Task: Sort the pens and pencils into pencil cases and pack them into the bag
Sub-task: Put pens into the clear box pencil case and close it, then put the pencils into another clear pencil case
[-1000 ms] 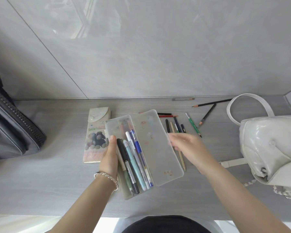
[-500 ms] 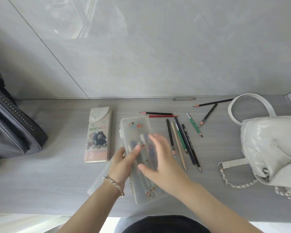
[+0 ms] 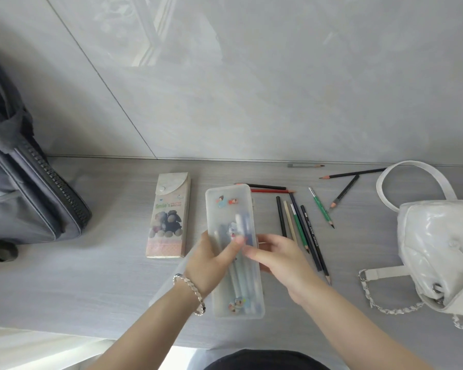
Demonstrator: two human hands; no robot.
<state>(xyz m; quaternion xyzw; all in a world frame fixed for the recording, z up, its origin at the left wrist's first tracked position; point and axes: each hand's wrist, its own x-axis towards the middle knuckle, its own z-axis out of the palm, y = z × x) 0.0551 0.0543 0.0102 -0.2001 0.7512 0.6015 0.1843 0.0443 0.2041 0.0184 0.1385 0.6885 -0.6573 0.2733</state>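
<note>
A frosted clear plastic pencil case (image 3: 229,206) lies closed on the grey table, with several pens showing faintly through its lid. My left hand (image 3: 211,260) grips its left side, thumb across the lid. My right hand (image 3: 278,259) grips the right edge, thumb on the lid. A beige pencil case with a teddy-bear print (image 3: 169,217) lies closed to the left. Several loose pencils (image 3: 301,231) lie to the right of the clear case, more pencils (image 3: 344,190) further back. A white bag (image 3: 439,247) sits at the far right.
A grey zipped backpack (image 3: 24,188) stands at the left edge of the table. The white bag's chain strap (image 3: 390,308) trails on the table at the right. A glossy grey wall rises right behind the table.
One second ago the clear case lay open with its lid flipped right. The lid has been swung shut, and both hands now clasp the closed case at its middle.
</note>
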